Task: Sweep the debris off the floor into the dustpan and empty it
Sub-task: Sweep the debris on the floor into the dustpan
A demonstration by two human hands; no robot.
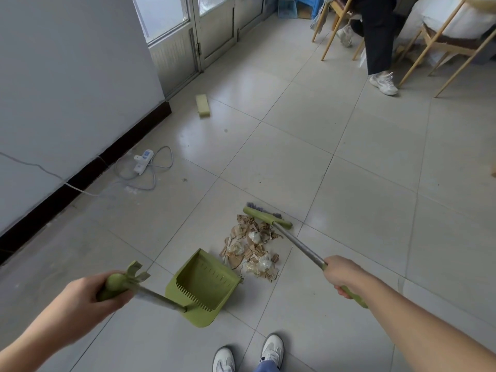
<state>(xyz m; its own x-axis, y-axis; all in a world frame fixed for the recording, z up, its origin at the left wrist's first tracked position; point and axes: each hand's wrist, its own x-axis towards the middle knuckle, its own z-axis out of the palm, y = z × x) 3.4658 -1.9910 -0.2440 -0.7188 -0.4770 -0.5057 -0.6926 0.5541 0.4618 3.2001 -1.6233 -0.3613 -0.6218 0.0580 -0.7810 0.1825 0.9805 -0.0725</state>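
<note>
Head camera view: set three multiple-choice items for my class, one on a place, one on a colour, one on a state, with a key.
1. Where does the debris pile lie? A. On the floor between dustpan and broom head. B. Inside the dustpan. C. Under a chair.
2. What colour is the dustpan? A. Blue. B. Red. C. Green.
3. What is the right hand doing? A. Hanging open. B. Gripping the broom handle. C. Touching the debris.
Key: 1 A, scraps lie on the floor between them; 2 C, its plastic is green; 3 B, fingers wrap the handle.
</note>
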